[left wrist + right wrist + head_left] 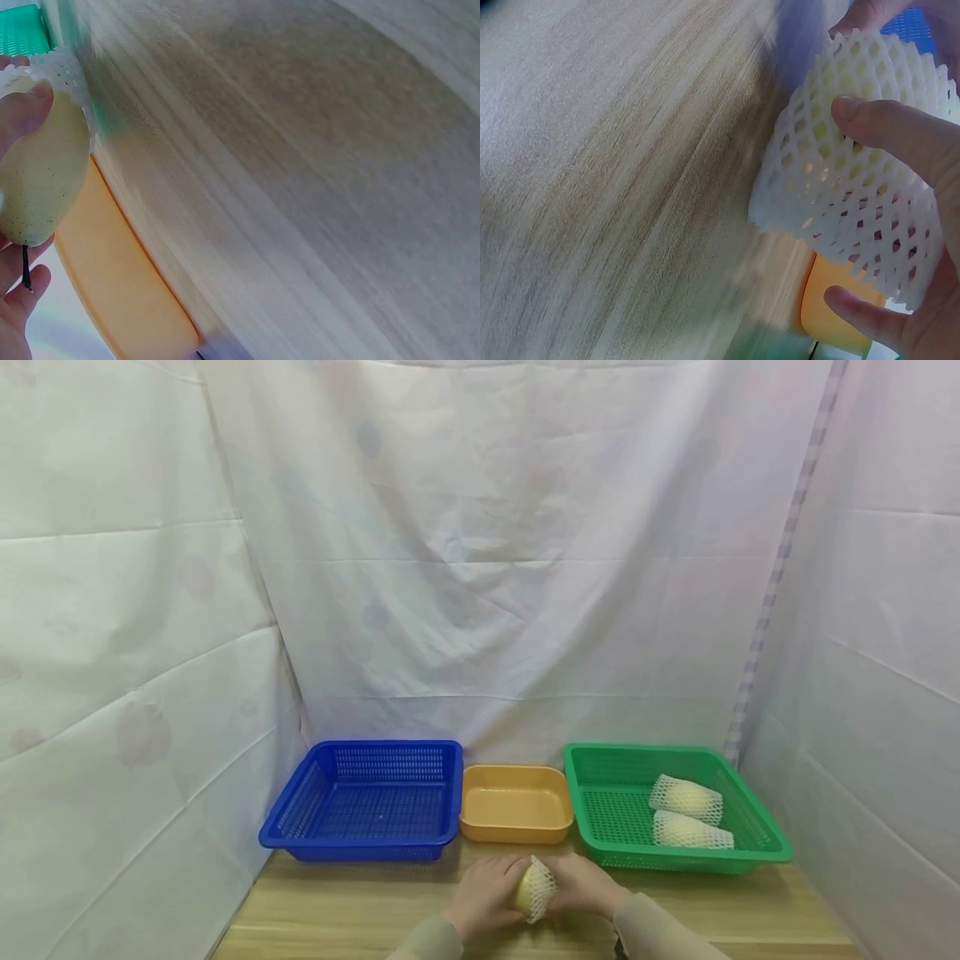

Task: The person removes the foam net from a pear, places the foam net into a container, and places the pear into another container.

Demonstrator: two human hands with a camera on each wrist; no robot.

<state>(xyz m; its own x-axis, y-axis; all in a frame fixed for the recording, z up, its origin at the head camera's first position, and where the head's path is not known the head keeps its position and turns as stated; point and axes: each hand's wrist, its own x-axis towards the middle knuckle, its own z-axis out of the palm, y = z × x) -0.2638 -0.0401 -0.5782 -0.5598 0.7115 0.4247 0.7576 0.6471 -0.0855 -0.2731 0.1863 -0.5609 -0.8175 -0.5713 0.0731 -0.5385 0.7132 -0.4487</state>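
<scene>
Low over the front middle of the table, both hands hold a yellowish pear (46,169) partly inside a white foam net (821,180). My left hand (486,893) grips the pear at its bare end, where a dark stem (27,266) sticks out; the thumb lies on the skin near the net's edge. From the other side my right hand (583,885) grips the net, its thumb pressed on the mesh. Much of the net's near half hangs loose past the fruit in the right wrist view. Some fingers of both hands are hidden behind the pear and net.
A blue basket (360,842) stands at the back left. Beside it is a shallow orange tray (516,835). At the back right, a green basket (615,814) holds two net-wrapped fruits (686,797). White cloth (480,568) hangs behind and at both sides of the wooden table (337,902).
</scene>
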